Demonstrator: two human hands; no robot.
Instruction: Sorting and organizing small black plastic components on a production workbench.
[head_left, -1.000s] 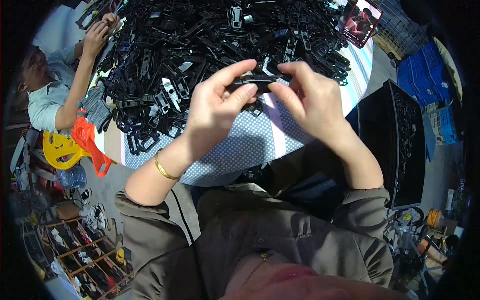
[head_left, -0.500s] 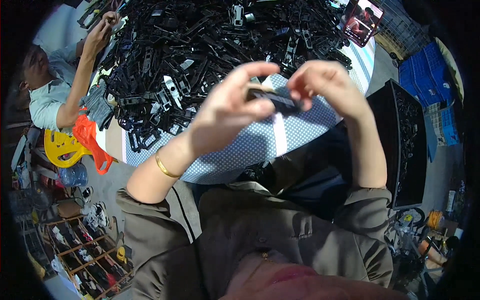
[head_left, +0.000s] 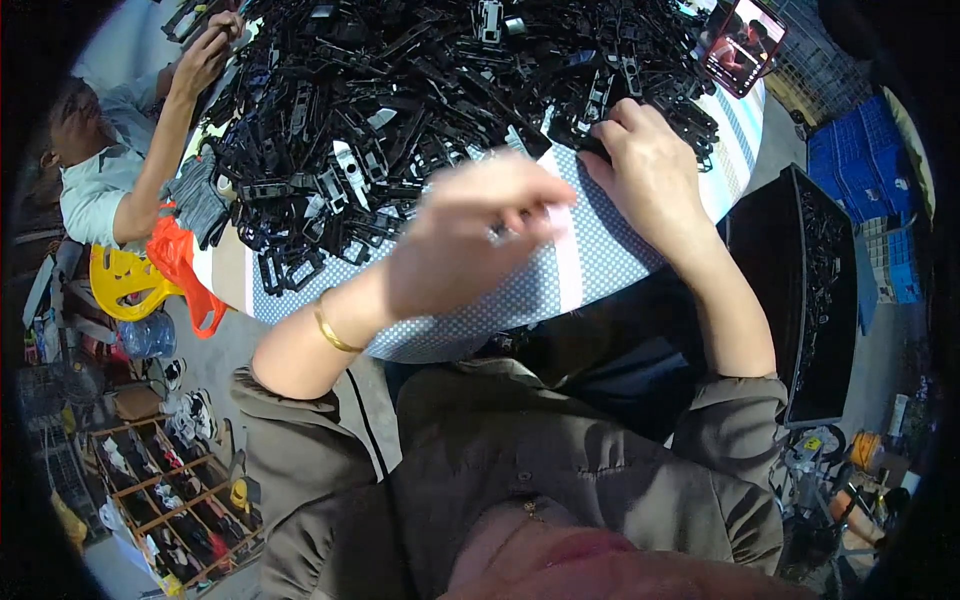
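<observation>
A large heap of black plastic parts [head_left: 370,90], with a few white and grey pieces among them, covers the far part of the table. At the heap's near right edge, my right hand [head_left: 648,175] bends its fingers over a dark piece, which shows only partly between thumb and fingertips. My left hand [head_left: 475,235] is raised over the dotted cloth [head_left: 610,250] near the table's front edge. Motion smears its curled fingers, so whether a small thing lies between them is unclear. A gold bangle [head_left: 333,328] circles my left wrist.
Another person's hand [head_left: 208,55] works at the heap's far left. A phone [head_left: 745,45] stands at the back right. Beside the table on the right is a black bin [head_left: 820,300]; blue crates [head_left: 860,150] lie beyond. Grey gloves [head_left: 200,198] and an orange bag [head_left: 178,262] are at the left edge.
My hands have moved apart; the dark part between them is no longer seen there. My right hand has gone down onto the heap's edge, while the left has dropped slightly.
</observation>
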